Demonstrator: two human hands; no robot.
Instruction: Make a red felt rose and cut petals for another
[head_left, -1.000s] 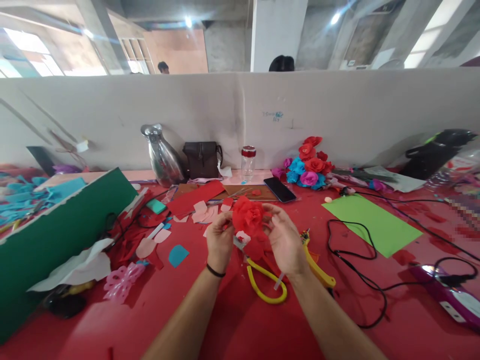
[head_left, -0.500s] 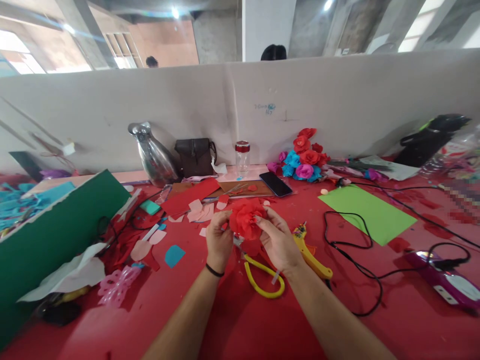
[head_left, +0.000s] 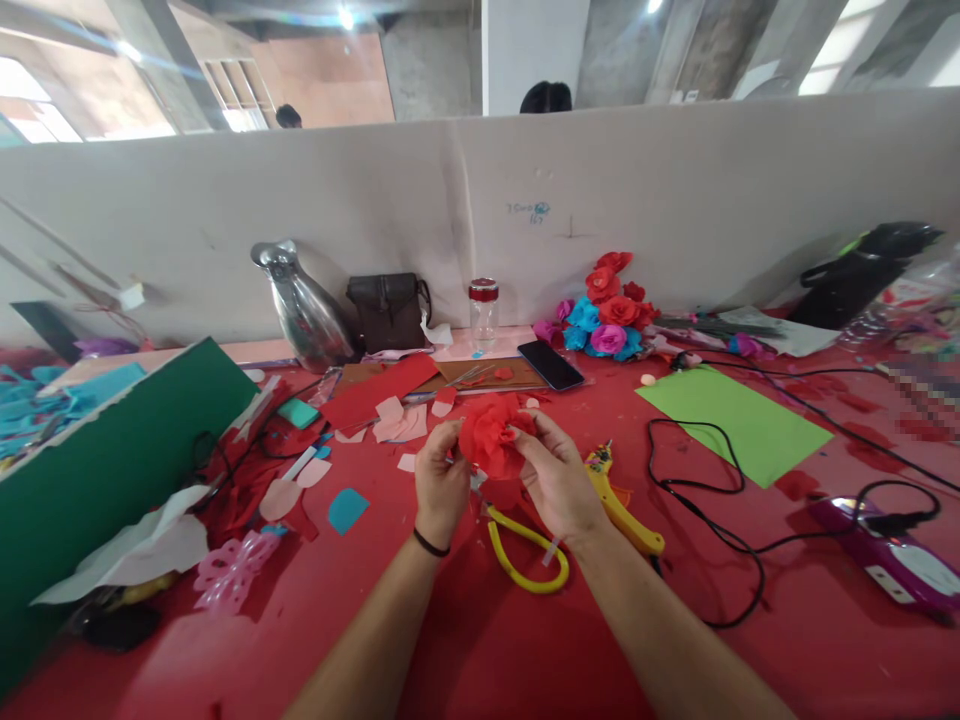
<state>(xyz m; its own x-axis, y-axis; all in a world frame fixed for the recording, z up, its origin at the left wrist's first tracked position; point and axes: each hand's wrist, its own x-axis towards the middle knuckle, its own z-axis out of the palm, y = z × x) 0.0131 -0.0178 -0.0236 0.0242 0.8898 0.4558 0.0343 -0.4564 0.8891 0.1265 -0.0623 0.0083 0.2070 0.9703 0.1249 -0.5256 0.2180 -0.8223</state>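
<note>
Between my two hands, above the red table, is a red paper flower [head_left: 493, 437] with ruffled petals. My left hand [head_left: 441, 475] pinches its left edge between thumb and fingers. From the other side, my right hand [head_left: 556, 470] grips it, the thumb and index finger pressed on petals near the centre. Below the flower lie scissors with yellow handles [head_left: 525, 565], their blades partly hidden. A yellow glue gun [head_left: 624, 510] rests just right of my right hand, partly behind the forearm.
Paper pieces [head_left: 401, 420] and a green box [head_left: 150, 480] lie left. Behind stand a metal jug [head_left: 311, 315], brown bag [head_left: 390, 312], glass jar [head_left: 484, 318] and flower bunch [head_left: 611, 315]. A phone [head_left: 551, 365], green sheet [head_left: 739, 425], black cable [head_left: 705, 490] and purple power strip [head_left: 892, 560] sit right.
My right thumb and fingers have shifted slightly on the petals, and the flower has turned a little. Both hands keep hold of it in nearly the same place.
</note>
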